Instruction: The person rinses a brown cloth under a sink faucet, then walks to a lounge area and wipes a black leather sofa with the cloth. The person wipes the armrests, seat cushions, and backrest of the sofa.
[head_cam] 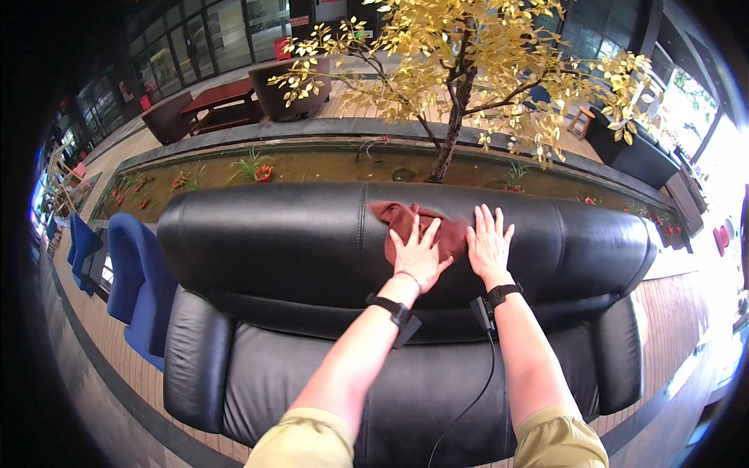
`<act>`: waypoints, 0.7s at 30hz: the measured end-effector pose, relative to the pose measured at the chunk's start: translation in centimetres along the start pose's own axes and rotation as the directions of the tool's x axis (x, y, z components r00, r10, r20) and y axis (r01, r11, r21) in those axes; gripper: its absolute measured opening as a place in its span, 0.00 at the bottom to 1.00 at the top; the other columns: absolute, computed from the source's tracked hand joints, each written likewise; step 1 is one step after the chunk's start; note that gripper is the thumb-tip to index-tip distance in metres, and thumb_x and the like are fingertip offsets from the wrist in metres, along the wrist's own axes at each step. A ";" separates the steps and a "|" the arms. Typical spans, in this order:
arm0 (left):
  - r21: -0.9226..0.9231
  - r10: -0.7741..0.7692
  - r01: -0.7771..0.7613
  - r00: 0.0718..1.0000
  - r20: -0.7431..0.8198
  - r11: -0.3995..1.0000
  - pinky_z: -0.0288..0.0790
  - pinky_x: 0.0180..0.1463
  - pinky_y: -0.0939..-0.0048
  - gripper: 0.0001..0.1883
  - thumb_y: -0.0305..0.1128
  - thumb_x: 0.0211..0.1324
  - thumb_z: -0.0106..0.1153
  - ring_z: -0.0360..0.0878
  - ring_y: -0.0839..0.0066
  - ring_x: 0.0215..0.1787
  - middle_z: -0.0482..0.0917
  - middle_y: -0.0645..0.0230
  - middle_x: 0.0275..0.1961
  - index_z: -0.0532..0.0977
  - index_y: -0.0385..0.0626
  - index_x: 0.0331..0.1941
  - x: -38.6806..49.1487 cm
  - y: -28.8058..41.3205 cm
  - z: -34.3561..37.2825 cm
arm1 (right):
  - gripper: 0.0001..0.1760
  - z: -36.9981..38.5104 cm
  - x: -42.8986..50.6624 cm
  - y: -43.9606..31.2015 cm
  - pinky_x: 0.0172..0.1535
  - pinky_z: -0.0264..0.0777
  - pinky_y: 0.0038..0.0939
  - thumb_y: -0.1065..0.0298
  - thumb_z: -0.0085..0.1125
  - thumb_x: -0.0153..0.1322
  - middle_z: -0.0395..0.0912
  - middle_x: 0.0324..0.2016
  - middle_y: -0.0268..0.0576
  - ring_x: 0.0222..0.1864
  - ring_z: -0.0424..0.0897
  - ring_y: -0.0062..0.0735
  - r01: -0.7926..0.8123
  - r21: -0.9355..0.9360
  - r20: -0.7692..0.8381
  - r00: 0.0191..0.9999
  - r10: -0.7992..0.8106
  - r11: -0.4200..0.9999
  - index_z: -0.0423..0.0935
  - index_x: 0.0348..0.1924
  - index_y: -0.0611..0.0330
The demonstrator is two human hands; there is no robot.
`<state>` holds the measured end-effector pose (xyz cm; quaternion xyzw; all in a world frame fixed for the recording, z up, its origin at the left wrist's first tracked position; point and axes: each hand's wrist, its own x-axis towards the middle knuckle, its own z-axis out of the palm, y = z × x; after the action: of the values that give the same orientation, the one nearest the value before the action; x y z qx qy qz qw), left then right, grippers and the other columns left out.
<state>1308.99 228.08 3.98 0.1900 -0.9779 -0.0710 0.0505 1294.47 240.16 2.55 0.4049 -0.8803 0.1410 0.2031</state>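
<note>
A black leather sofa [275, 251] stands in front of me, its padded backrest running across the view. My left hand [416, 254] lies spread over a crumpled reddish-brown cloth [401, 217], pressing it against the backrest just right of a stitched seam. The cloth sticks out beyond the fingers on both sides. To its right, my right hand [490, 241] rests flat on the bare leather with nothing in it. Both wrists carry black straps with small devices, and a thin black cable [490, 374] hangs from the right one over the seat.
Behind the sofa lies a long planter bed [327, 167] with small potted plants and a tree with golden leaves [462, 64]. Blue chairs [131, 275] stand to the left. Further back are a dark red table [219, 96] and a brown armchair [292, 88].
</note>
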 end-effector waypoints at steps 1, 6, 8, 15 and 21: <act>-0.045 0.031 -0.038 0.990 -0.139 0.998 0.36 0.70 0.24 0.33 0.56 0.62 0.51 0.37 0.54 0.80 0.48 0.73 0.78 0.60 0.63 0.71 0.3 0.3 0.7 | 0.33 0.5 0.0 -0.1 0.70 0.41 0.65 0.60 0.47 0.73 0.53 0.72 0.37 0.75 0.47 0.48 -0.057 -0.119 0.079 0.995 0.067 0.991 0.56 0.71 0.52; 0.154 0.108 -0.052 0.917 -0.383 0.987 0.46 0.68 0.27 0.37 0.51 0.51 0.62 0.52 0.54 0.76 0.63 0.72 0.72 0.66 0.62 0.67 0.8 -3.6 1.5 | 0.40 1.9 -0.2 0.0 0.70 0.40 0.65 0.59 0.55 0.70 0.53 0.72 0.38 0.75 0.46 0.48 -0.045 -0.108 -0.022 0.999 0.042 0.993 0.52 0.73 0.52; 0.158 0.054 0.024 0.881 -0.471 0.987 0.52 0.68 0.34 0.34 0.47 0.48 0.64 0.60 0.53 0.71 0.67 0.71 0.68 0.70 0.58 0.62 1.4 -7.1 0.2 | 0.39 2.2 -0.3 0.1 0.70 0.39 0.65 0.55 0.54 0.71 0.53 0.72 0.37 0.75 0.46 0.48 -0.051 -0.089 -0.025 0.998 0.049 0.995 0.52 0.72 0.52; 0.020 -0.611 0.617 0.783 -0.115 0.787 0.57 0.68 0.37 0.28 0.53 0.67 0.41 0.56 0.62 0.74 0.63 0.69 0.71 0.66 0.53 0.66 3.8 -19.9 -6.6 | 0.37 3.1 -0.5 0.4 0.71 0.38 0.64 0.47 0.48 0.72 0.54 0.71 0.36 0.75 0.46 0.46 -0.052 -0.046 -0.106 0.993 0.047 0.998 0.56 0.71 0.50; -0.072 -0.049 0.048 0.999 -0.001 0.996 0.73 0.55 0.51 0.21 0.49 0.61 0.47 0.79 0.60 0.56 0.81 0.61 0.54 0.77 0.56 0.54 10.0 -2.5 -5.8 | 0.38 4.0 -0.5 0.8 0.71 0.37 0.63 0.52 0.52 0.70 0.54 0.71 0.41 0.75 0.46 0.47 -0.074 -0.025 -0.081 0.994 0.072 0.997 0.56 0.71 0.53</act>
<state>1301.37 221.27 9.97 0.2119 -0.9698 -0.1069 0.0568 1293.19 239.34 -1.33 0.3635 -0.8876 0.1520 0.2386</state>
